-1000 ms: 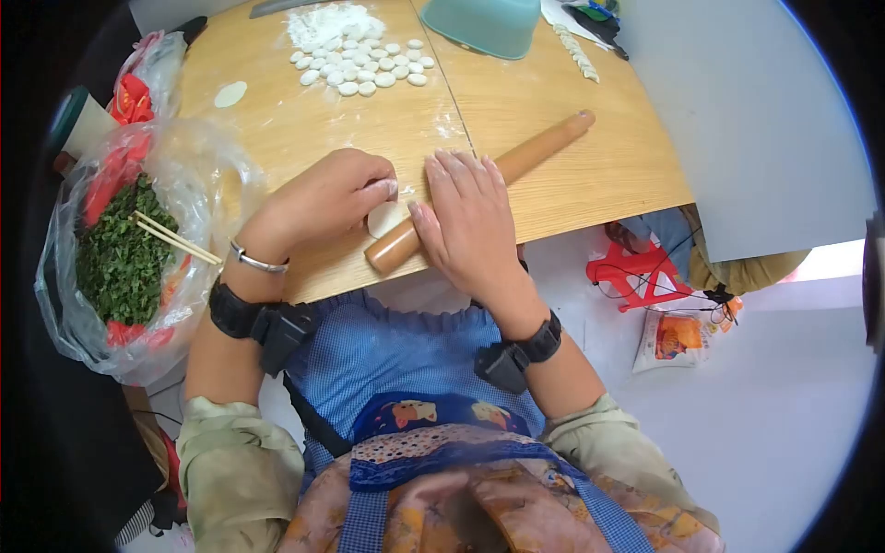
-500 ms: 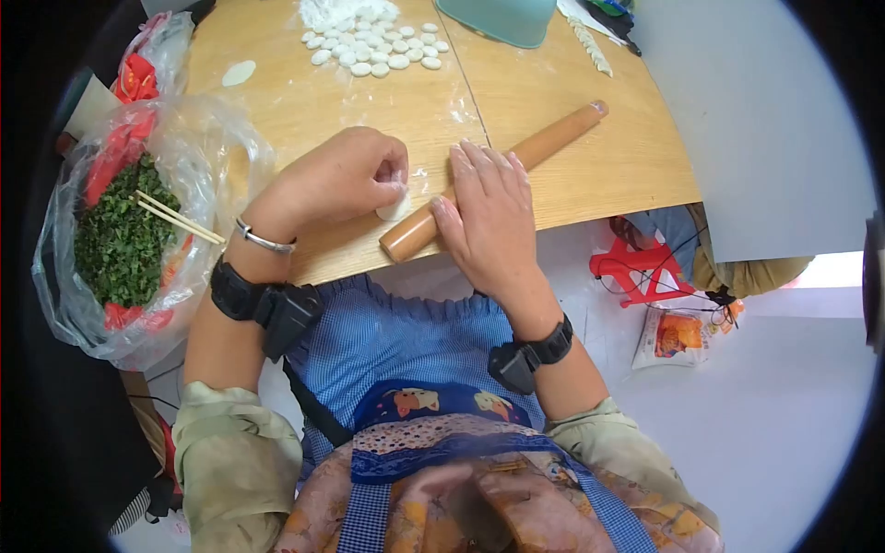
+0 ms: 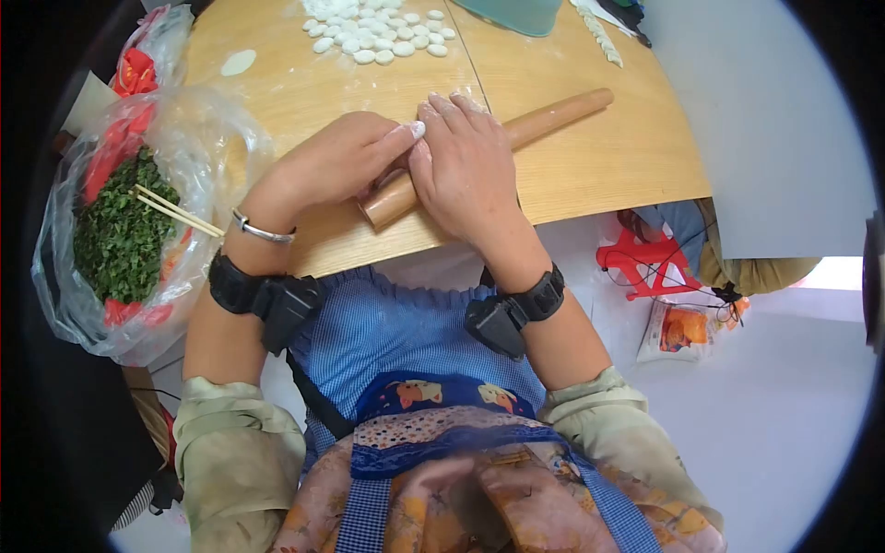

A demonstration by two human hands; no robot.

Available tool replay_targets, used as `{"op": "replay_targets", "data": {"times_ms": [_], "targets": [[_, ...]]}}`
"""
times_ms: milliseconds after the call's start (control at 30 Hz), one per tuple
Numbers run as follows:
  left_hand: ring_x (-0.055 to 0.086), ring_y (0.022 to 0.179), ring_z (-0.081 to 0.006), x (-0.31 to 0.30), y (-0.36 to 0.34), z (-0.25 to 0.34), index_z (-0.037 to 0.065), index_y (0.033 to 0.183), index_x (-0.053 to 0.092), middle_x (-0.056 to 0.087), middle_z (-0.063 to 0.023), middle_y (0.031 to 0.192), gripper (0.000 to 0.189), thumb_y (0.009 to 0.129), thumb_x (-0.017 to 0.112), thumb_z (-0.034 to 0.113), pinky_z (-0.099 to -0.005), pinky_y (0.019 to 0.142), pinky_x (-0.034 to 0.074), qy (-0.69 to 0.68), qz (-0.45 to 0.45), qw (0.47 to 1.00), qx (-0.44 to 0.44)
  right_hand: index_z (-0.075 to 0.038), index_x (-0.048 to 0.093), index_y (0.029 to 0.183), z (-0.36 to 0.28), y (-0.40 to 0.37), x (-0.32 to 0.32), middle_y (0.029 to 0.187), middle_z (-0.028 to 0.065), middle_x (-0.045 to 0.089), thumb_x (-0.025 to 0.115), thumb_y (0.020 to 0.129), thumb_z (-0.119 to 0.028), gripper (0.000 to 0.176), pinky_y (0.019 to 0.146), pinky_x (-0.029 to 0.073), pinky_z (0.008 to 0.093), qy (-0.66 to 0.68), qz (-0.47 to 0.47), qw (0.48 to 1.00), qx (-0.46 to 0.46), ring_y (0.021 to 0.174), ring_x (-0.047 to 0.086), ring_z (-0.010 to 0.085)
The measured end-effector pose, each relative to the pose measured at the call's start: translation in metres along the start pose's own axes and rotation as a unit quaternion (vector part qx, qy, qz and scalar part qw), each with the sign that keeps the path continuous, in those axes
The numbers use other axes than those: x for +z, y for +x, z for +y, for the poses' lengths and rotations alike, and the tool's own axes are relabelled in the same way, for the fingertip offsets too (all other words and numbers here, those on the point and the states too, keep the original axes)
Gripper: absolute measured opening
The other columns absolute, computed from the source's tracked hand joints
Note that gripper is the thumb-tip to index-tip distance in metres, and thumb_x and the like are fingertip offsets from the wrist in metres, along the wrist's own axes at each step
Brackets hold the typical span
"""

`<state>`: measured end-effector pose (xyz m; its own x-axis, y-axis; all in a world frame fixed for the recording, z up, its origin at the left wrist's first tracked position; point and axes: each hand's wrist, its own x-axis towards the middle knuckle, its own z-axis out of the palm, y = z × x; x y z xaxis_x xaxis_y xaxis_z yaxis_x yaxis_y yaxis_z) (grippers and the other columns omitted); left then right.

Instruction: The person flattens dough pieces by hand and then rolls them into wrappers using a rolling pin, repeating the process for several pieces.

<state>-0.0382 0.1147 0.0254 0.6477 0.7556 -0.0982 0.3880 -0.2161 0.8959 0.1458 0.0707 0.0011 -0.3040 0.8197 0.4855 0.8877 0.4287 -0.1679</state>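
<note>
Spanned the rolling pin [image 3: 558,116], aslant on the table [image 3: 304,101], with the right hand [image 3: 470,180] flat, fingers nearly straight. Curled the left hand [image 3: 332,161] alongside; could not tell its grasp. Seemed stiff, smooth, best worked under the palm.

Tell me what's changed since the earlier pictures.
The left hand has moved in against the right hand; the rolling pin's near end has shifted forward. The dough round beside it is now hidden. Unchanged: right hand on the pin, small dough pieces, chopsticks.
</note>
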Motion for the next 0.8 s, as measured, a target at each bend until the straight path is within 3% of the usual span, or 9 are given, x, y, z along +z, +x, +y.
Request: {"op": "replay_targets", "data": {"times_ms": [133, 233, 300, 333, 400, 500, 633, 700, 800], "targets": [[0.054, 0.049, -0.0204, 0.001, 0.000, -0.003, -0.005, 0.078, 0.061, 0.057, -0.0126, 0.062, 0.052, 0.107, 0.043, 0.035, -0.0349, 0.053, 0.047, 0.011, 0.029, 0.998, 0.053, 0.007, 0.064, 0.123, -0.001, 0.003, 0.000, 0.129, 0.0233, 0.064, 0.057, 0.095, -0.030, 0.047, 0.111, 0.036, 0.0509, -0.001, 0.005, 1.000, -0.002, 0.128, 0.055, 0.0389], [0.057, 0.054, -0.0216, 0.000, -0.003, 0.006, -0.004, 0.079, 0.062, 0.058, -0.0128, 0.062, 0.053, 0.106, 0.042, 0.036, -0.0350, 0.056, 0.048, -0.029, 0.009, 0.999, -0.018, 0.006, 0.063, 0.125, -0.002, -0.013, -0.008, 0.131, 0.0233, 0.063, 0.057, 0.095, -0.030, 0.047, 0.112, 0.035, 0.0513, -0.012, -0.007, 1.000, 0.014, 0.128, 0.054, 0.0385], [0.051, 0.054, -0.0113, 0.000, -0.002, 0.003, -0.002, 0.079, 0.063, 0.057, -0.0040, 0.062, 0.035, 0.099, 0.057, 0.026, -0.0277, 0.053, 0.043, -0.032, -0.002, 0.999, -0.030, 0.005, 0.060, 0.130, -0.002, -0.030, -0.018, 0.136, 0.0237, 0.059, 0.057, 0.095, -0.031, 0.050, 0.115, 0.032, 0.0520, -0.016, -0.020, 0.999, 0.021, 0.130, 0.051, 0.0385], [0.051, 0.054, -0.0113, 0.001, -0.002, 0.000, -0.002, 0.079, 0.063, 0.057, -0.0040, 0.062, 0.035, 0.099, 0.057, 0.026, -0.0277, 0.053, 0.043, -0.034, -0.002, 0.999, -0.030, 0.005, 0.060, 0.130, -0.003, -0.039, -0.024, 0.136, 0.0237, 0.059, 0.057, 0.095, -0.031, 0.050, 0.115, 0.032, 0.0520, -0.017, -0.021, 0.999, 0.020, 0.130, 0.051, 0.0385], [0.053, 0.056, -0.0119, 0.003, 0.000, -0.008, -0.003, 0.082, 0.064, 0.058, -0.0045, 0.064, 0.020, 0.090, 0.064, 0.015, -0.0272, 0.054, 0.044, 0.080, 0.008, 0.993, 0.084, 0.005, 0.056, 0.134, -0.004, -0.053, -0.034, 0.141, 0.0238, 0.054, 0.058, 0.095, -0.032, 0.053, 0.117, 0.029, 0.0527, -0.025, -0.022, 0.999, 0.025, 0.133, 0.048, 0.0383], [0.056, 0.057, -0.0129, 0.003, 0.002, -0.015, -0.004, 0.084, 0.064, 0.059, -0.0057, 0.064, 0.014, 0.085, 0.068, 0.009, -0.0273, 0.054, 0.045, 0.116, 0.024, 0.986, 0.119, 0.005, 0.055, 0.135, -0.006, -0.066, -0.043, 0.143, 0.0239, 0.051, 0.059, 0.095, -0.033, 0.055, 0.118, 0.028, 0.0531, -0.038, -0.038, 0.998, 0.032, 0.134, 0.047, 0.0385], [0.058, 0.059, -0.0146, -0.004, -0.004, -0.005, -0.004, 0.084, 0.063, 0.060, -0.0081, 0.064, 0.015, 0.088, 0.065, 0.010, -0.0294, 0.056, 0.047, 0.147, 0.019, 0.982, 0.119, 0.005, 0.055, 0.134, -0.006, -0.055, -0.036, 0.142, 0.0237, 0.053, 0.058, 0.095, -0.033, 0.055, 0.117, 0.029, 0.0531, -0.037, -0.027, 0.999, 0.027, 0.134, 0.048, 0.0385], [0.064, 0.065, -0.0264, -0.007, -0.007, 0.010, -0.003, 0.085, 0.065, 0.066, -0.0166, 0.070, 0.020, 0.089, 0.061, 0.015, -0.0376, 0.064, 0.051, 0.056, -0.036, 0.998, -0.018, 0.007, 0.057, 0.132, -0.003, -0.038, -0.023, 0.137, 0.0236, 0.057, 0.057, 0.096, -0.033, 0.054, 0.115, 0.031, 0.0528, -0.024, -0.003, 1.000, 0.004, 0.131, 0.050, 0.0391], [0.065, 0.065, -0.0298, -0.007, -0.005, 0.007, -0.004, 0.085, 0.065, 0.066, -0.0182, 0.070, 0.026, 0.095, 0.055, 0.018, -0.0402, 0.065, 0.051, 0.037, -0.033, 0.998, -0.028, 0.007, 0.059, 0.129, 0.000, -0.014, -0.008, 0.133, 0.0237, 0.061, 0.057, 0.096, -0.033, 0.052, 0.113, 0.034, 0.0522, -0.010, 0.003, 1.000, -0.003, 0.128, 0.053, 0.0394]]}}
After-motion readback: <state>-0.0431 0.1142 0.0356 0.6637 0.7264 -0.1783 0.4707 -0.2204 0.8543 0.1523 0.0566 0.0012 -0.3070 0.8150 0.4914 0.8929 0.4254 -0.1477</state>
